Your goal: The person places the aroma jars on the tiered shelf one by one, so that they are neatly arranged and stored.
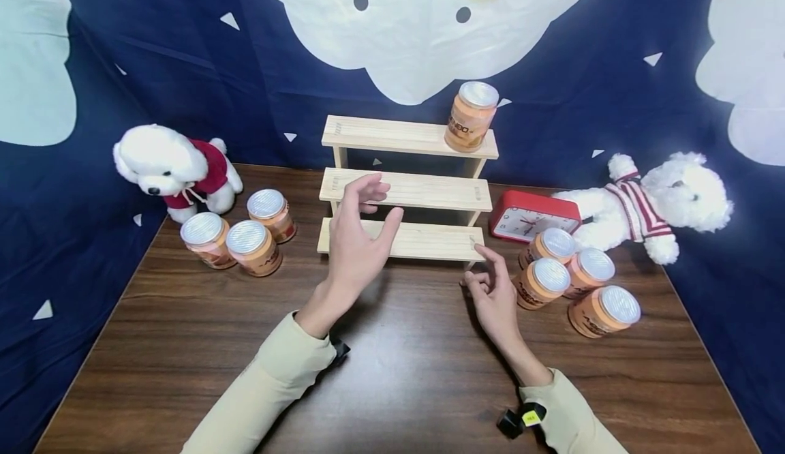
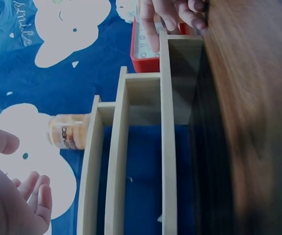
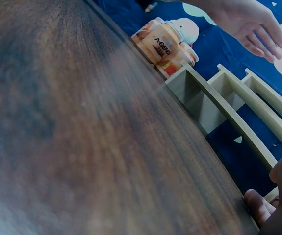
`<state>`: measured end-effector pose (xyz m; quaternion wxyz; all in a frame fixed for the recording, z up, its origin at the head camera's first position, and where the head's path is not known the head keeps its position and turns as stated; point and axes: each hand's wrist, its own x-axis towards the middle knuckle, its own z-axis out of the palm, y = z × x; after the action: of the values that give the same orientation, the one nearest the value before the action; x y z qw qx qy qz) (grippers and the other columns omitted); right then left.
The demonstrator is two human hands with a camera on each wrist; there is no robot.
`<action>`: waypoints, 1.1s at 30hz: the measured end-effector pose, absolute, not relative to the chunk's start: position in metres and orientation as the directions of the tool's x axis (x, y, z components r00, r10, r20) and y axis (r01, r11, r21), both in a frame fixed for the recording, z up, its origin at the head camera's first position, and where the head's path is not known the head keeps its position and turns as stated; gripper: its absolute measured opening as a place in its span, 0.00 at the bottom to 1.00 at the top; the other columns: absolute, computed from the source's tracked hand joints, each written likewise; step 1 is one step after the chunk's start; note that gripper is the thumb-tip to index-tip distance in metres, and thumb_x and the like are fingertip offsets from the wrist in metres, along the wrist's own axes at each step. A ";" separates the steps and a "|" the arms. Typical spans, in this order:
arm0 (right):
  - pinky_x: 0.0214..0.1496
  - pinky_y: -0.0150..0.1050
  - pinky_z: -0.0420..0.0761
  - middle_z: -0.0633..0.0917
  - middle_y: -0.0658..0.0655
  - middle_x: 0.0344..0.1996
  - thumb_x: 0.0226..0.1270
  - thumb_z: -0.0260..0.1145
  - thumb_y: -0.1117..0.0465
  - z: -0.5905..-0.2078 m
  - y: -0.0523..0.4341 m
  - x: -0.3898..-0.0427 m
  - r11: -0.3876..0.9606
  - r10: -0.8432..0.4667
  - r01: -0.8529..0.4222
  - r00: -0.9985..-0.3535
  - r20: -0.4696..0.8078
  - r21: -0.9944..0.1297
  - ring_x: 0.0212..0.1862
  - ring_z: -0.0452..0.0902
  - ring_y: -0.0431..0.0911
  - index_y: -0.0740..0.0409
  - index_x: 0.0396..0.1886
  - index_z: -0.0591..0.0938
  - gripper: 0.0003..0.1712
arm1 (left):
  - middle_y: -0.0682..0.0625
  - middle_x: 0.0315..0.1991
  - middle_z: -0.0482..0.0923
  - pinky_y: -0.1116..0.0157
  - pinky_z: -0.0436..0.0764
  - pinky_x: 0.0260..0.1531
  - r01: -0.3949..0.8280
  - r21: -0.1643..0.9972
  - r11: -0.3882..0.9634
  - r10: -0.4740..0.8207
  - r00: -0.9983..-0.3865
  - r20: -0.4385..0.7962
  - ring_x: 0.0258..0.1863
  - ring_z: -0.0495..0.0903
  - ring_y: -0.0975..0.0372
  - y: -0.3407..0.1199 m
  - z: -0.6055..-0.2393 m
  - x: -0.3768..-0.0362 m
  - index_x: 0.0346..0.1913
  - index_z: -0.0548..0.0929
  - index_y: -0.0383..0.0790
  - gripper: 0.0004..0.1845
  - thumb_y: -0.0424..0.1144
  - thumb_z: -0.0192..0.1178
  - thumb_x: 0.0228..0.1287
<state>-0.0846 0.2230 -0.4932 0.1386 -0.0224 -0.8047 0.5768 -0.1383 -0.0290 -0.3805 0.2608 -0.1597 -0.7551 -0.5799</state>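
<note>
head view: wooden shelf touches the right grip.

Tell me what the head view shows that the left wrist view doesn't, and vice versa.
Only the head view: the three cans at the left and the toy dog in red.

Only the left wrist view: the "smile" lettering on the backdrop.

Both: the wooden shelf, the can on its top tier, the red clock, and the hands, left hand and right hand.
</note>
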 end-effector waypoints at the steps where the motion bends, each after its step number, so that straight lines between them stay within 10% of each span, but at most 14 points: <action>1: 0.33 0.23 0.74 0.91 0.67 0.37 0.76 0.69 0.76 -0.493 0.223 -0.085 0.333 0.196 -0.124 -0.961 0.197 -0.935 0.32 0.81 0.33 0.54 0.77 0.78 0.33 | 0.40 0.58 0.87 0.56 0.82 0.57 0.542 0.792 0.282 -0.066 -0.812 0.580 0.56 0.85 0.52 -0.033 -0.382 -0.137 0.70 0.76 0.32 0.28 0.33 0.72 0.71; 33: 0.33 0.23 0.74 0.91 0.68 0.36 0.76 0.68 0.76 -0.493 0.221 -0.085 0.325 0.191 -0.128 -0.961 0.198 -0.937 0.32 0.83 0.35 0.53 0.76 0.78 0.32 | 0.40 0.56 0.88 0.71 0.76 0.45 0.465 0.760 0.454 -0.220 -0.768 0.602 0.50 0.85 0.58 -0.136 -0.398 -0.126 0.70 0.79 0.30 0.28 0.26 0.73 0.68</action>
<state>-0.0848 0.2211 -0.4934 0.1378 -0.0196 -0.8023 0.5805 -0.1255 -0.1355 -0.3985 0.3316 -0.0781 -0.7854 -0.5168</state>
